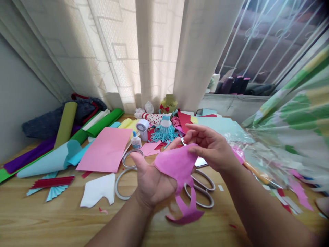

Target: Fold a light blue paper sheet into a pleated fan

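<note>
A pink paper cutout [177, 161] with a wide upper part and narrow strips dangling below lies across the palm of my left hand [154, 181]. That hand is palm up and open, its thumb out to the side and some fingers hidden behind the paper. At the cutout's upper right edge, the thumb and a finger of my right hand [210, 147] pinch the paper. Behind the strips rest scissors [211, 200] with grey loop handles, their blades mostly covered. Two rolls of tape [117, 187] stand left of my left hand, partly hidden by it.
A white cutout [99, 190], folded red paper [52, 181] and a pink sheet [108, 147] lie left. Farther back are a glue bottle [135, 140], a white device [143, 128] and a blue fringed paper dress [165, 132]. Clear plastic [272, 157] and scraps lie right.
</note>
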### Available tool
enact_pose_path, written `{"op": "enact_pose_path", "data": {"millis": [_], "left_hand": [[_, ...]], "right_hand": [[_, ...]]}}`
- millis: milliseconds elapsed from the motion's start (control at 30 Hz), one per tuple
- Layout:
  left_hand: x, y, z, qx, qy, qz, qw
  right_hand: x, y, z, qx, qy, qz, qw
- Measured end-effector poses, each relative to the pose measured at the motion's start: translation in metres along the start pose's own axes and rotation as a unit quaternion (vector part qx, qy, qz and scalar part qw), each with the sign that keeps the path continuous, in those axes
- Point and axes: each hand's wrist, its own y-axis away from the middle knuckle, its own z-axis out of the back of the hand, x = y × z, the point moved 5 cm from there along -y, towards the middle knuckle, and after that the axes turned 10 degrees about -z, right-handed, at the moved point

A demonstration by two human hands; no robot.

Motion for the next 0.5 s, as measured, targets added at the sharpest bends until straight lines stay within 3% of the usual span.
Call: {"op": "enact_pose_path", "data": {"millis": [167, 267, 333, 400, 500], "left_hand": [[-0.004, 0.002, 0.007, -0.011, 0.028, -0.002, 1.0], [-0.001, 0.002, 0.019, -0.026, 0.058, -0.001, 0.998], [0.0, 0.001, 0.027, -0.045, 0.071, -0.007, 0.996], [-0.002, -0.001, 0.034, -0.066, 0.074, -0.029, 0.995], [-0.003, -0.002, 0.039, -0.083, 0.055, -0.05, 0.994]], "right_hand": [[0.019, -0.004, -0.018, 0.106, 0.115, 0.046, 0.987], [0.019, -0.015, -0.031, 0.119, 0.275, 0.091, 0.95], [0.014, -0.022, -0.04, 0.097, 0.377, 0.116, 0.914], [0.01, -0.025, -0.049, 0.034, 0.44, 0.128, 0.888], [0.002, -0.02, -0.065, -0.072, 0.451, 0.067, 0.887]]}}
